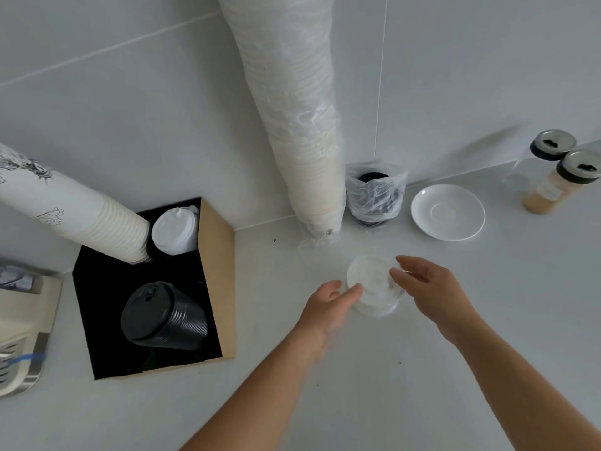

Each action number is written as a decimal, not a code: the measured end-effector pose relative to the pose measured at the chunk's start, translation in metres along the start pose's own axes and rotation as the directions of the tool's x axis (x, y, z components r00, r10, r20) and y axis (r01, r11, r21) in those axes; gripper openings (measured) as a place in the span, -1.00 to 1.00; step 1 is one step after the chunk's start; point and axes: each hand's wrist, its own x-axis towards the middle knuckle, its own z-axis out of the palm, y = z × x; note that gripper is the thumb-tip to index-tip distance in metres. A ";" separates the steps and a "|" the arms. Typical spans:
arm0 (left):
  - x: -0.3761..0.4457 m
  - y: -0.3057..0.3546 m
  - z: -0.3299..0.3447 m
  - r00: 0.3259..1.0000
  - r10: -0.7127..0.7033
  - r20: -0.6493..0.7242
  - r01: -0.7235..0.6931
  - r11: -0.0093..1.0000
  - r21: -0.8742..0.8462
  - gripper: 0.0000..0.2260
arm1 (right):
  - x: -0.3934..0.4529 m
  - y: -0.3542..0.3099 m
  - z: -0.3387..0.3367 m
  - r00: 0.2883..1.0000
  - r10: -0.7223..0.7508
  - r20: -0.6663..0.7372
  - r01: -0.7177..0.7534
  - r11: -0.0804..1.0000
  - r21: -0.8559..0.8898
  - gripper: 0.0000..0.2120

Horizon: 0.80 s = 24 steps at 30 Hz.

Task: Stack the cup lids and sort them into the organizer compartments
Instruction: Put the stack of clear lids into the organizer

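A short stack of translucent white plastic cup lids (374, 288) sits on the pale grey counter (422, 369). The left hand (328, 307) and right hand (429, 284), fingers loosely spread, touch its opposite sides. Well left, the black-lined cardboard organizer (214, 255) contains white and black lid stacks.

Your white counter (390, 385) carries: organizer box (218, 275) left, clear lid stack (374, 288) centre, bagged cup sleeve (312, 196), bagged black lids (374, 196), saucer (447, 212), two shakers (549, 187) right.
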 end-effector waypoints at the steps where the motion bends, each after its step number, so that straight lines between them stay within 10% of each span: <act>1: 0.002 0.000 0.003 1.000 0.000 -0.020 0.001 1.000 0.025 -0.19 | 0.002 0.002 0.000 1.000 0.021 0.022 -0.022 1.000 0.023 -0.61; 13: 0.020 -0.008 0.005 0.990 -0.072 0.120 0.089 0.986 -0.140 -0.93 | 0.014 0.015 -0.003 0.963 0.188 0.194 -0.220 0.962 0.163 -0.53; 24: 0.018 -0.009 -0.003 0.989 -0.098 0.108 0.123 0.961 -0.247 -0.77 | 0.006 0.012 0.002 0.958 0.191 0.215 -0.240 0.942 0.233 -0.58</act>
